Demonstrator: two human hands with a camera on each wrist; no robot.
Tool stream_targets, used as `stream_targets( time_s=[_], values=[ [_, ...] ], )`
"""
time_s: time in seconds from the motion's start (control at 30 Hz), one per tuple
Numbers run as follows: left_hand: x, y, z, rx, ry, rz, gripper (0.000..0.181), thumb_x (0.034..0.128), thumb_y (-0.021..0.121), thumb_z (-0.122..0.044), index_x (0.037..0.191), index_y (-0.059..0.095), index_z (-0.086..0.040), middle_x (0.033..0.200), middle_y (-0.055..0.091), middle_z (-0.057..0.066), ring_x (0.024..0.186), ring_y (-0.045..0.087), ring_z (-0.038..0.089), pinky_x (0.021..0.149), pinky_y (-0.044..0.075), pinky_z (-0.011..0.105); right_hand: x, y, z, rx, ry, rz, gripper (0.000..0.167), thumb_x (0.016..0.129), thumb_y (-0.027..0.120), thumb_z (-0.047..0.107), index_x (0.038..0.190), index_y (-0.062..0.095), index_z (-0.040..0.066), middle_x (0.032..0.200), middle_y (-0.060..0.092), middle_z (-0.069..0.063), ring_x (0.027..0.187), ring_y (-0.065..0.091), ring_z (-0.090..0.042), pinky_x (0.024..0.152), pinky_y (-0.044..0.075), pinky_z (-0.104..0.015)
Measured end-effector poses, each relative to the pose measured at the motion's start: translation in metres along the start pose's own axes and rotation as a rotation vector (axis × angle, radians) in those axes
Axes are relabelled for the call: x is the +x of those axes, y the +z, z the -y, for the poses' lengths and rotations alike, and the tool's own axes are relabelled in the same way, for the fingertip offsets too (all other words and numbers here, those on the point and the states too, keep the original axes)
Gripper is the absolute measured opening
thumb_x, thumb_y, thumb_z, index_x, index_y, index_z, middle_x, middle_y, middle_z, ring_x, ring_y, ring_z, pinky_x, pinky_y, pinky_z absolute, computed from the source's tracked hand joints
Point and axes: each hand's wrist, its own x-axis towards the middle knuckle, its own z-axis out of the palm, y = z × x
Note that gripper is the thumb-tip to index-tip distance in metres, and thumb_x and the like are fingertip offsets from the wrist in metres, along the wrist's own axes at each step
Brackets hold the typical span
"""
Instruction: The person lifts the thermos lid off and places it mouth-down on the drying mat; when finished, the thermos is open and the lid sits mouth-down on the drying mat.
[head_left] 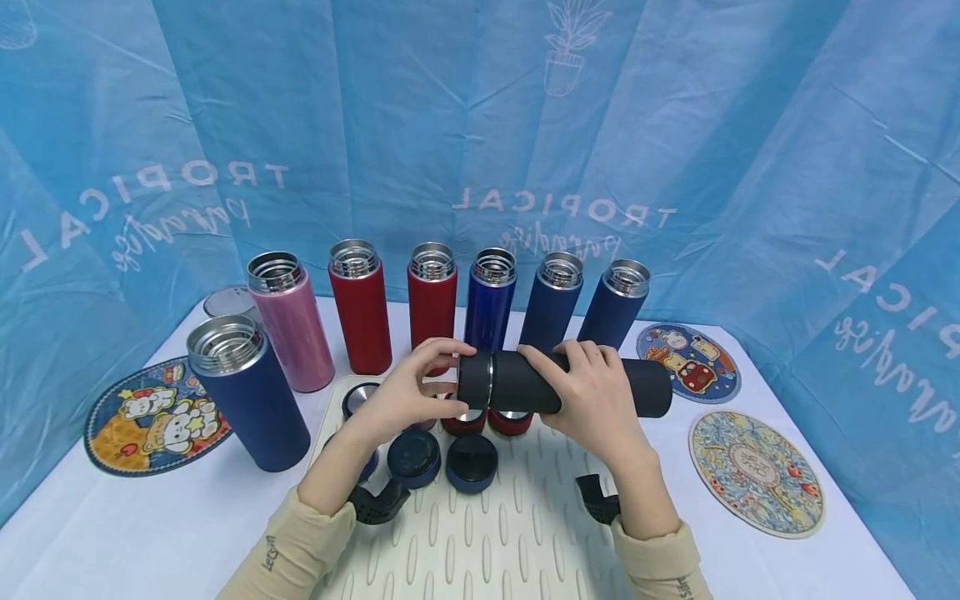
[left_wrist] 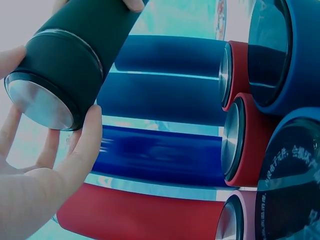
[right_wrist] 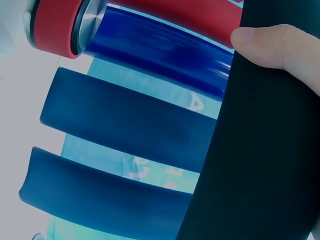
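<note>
My right hand (head_left: 596, 408) grips the body of a matte black thermos bottle (head_left: 513, 382), which lies level above the mat. Around the bottle's black lid (head_left: 474, 382) at its left end are the fingers and thumb of my left hand (head_left: 397, 396). The left wrist view shows them on the lid's (left_wrist: 62, 75) sides, the steel end disc facing out. A thin silver ring sits between lid and body. In the right wrist view, the right thumb (right_wrist: 270, 47) lies along the dark body (right_wrist: 260, 150); its other fingers are hidden there.
Uncapped bottles stand behind: pink (head_left: 292, 333), two red (head_left: 360, 325), glossy blue (head_left: 489, 308) and navy (head_left: 551, 308). Another navy bottle (head_left: 251, 400) is nearer left. Several loose lids (head_left: 471, 462) lie on a cream ribbed mat (head_left: 517, 542). Patterned round mats (head_left: 757, 475) flank it.
</note>
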Motion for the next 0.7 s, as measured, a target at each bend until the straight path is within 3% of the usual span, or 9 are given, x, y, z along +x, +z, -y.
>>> stream_targets(
  time_s=[0.23,0.47,0.57,0.7],
  values=[
    [0.0,-0.0005,0.0019,0.002,-0.106,-0.033,0.057,0.0806,0.069,-0.017,0.132,0.045,-0.022,0.133,0.04,0.012,0.116,0.046,0.033,0.083,0.049,0.049,0.0004,0.0017,0.0005,-0.004,-0.012,-0.02,0.078,0.055,0.084,0.03,0.127,0.053,0.026,0.097,0.057,-0.013,0.087,0.055,-0.032,0.079,0.043,-0.045],
    [0.0021,0.0003,0.0039,-0.061,-0.179,-0.049,0.051,0.0873,0.063,-0.027,0.132,0.043,-0.016,0.127,0.043,0.019,0.107,0.055,0.031,0.079,0.053,0.044,0.0004,0.0018,0.0013,0.002,-0.013,-0.023,0.078,0.056,0.083,0.031,0.127,0.052,0.027,0.098,0.058,-0.013,0.087,0.055,-0.032,0.079,0.043,-0.046],
    [0.0021,0.0008,0.0028,-0.076,-0.207,-0.047,0.05,0.0894,0.059,-0.029,0.133,0.041,-0.013,0.126,0.043,0.021,0.106,0.055,0.033,0.08,0.052,0.046,0.0006,0.0017,0.0018,0.007,-0.01,-0.014,0.076,0.057,0.082,0.03,0.127,0.052,0.027,0.098,0.058,-0.013,0.087,0.055,-0.031,0.079,0.043,-0.045],
    [0.0004,0.0004,0.0007,-0.032,-0.196,-0.027,0.06,0.085,0.065,-0.025,0.138,0.037,-0.023,0.137,0.036,0.015,0.117,0.047,0.035,0.084,0.049,0.051,0.0004,0.0013,0.0018,0.004,-0.005,-0.005,0.077,0.057,0.083,0.03,0.128,0.051,0.027,0.098,0.058,-0.013,0.087,0.055,-0.031,0.079,0.042,-0.045]
  ],
)
